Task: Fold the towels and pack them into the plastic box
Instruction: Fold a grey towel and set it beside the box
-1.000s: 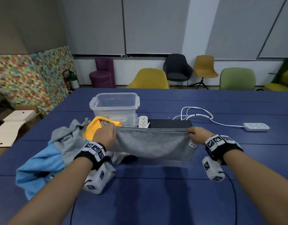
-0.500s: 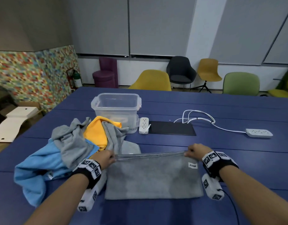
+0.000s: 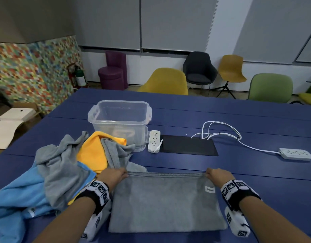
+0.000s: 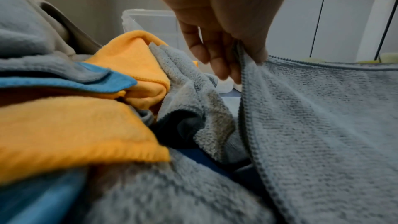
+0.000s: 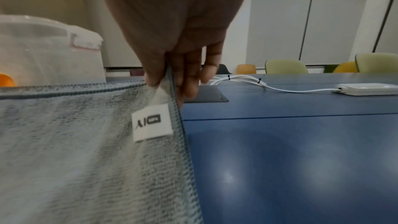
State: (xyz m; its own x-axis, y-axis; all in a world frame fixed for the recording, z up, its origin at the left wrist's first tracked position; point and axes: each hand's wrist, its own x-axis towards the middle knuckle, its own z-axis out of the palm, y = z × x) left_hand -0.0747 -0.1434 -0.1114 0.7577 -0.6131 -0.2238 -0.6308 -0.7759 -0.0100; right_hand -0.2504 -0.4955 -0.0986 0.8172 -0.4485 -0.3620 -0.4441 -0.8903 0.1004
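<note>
A grey towel (image 3: 165, 202) lies spread flat on the blue table (image 3: 256, 190) in front of me, with a white label (image 5: 151, 123) near its right edge. My left hand (image 3: 123, 174) pinches its far left corner between thumb and fingers (image 4: 217, 60). My right hand (image 3: 210, 173) pinches the far right corner (image 5: 163, 81). The clear plastic box (image 3: 120, 120) stands open and looks empty beyond the towel pile. To the left lie a yellow towel (image 3: 91, 151), a crumpled grey towel (image 3: 61, 165) and a light blue towel (image 3: 16, 202).
A white power strip (image 3: 153, 143) sits beside the box, next to a black panel (image 3: 188, 145) set in the table. A white cable (image 3: 221, 132) runs to a second power strip (image 3: 295, 154) at the right. Chairs stand beyond the table's far edge.
Both hands have lowered the grey towel from hanging in the air and drawn it toward me; it now lies flat on the table, corners still pinched.
</note>
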